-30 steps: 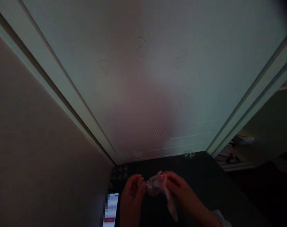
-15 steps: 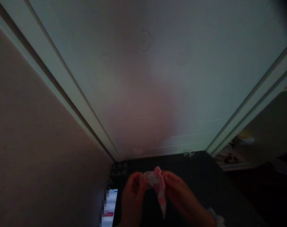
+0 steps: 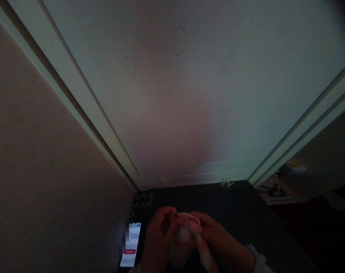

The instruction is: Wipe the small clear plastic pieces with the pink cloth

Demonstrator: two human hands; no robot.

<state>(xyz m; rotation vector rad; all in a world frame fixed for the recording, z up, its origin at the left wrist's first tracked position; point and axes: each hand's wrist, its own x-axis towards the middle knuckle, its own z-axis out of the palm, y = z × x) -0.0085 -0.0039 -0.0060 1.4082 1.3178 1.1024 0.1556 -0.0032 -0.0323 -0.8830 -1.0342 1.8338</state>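
Note:
A soft pink and white item (image 3: pixel 191 223), perhaps cloth or thin plastic, is pinched between both hands above the dark surface. On its left side, my left hand (image 3: pixel 161 239) has thumb and fingers closed on it. My right hand (image 3: pixel 218 237) grips its right edge. One pale pink length of it hangs down between the hands toward the bottom of the view. Dim light and blur hide the item's exact shape and the fingertips' details.
A lit phone (image 3: pixel 130 246) lies left of my left hand. Small clear objects (image 3: pixel 143 198) stand in the back left corner, and another clear piece (image 3: pixel 227 182) lies by the pale panel (image 3: pixel 161 113). A wall (image 3: pixel 61 170) rises at left; an open compartment holds items at right.
The pink item has been turned and bunched, its upper edge now facing up, and more of it hangs lower. Both hands stay closed on it. The view has shifted slightly.

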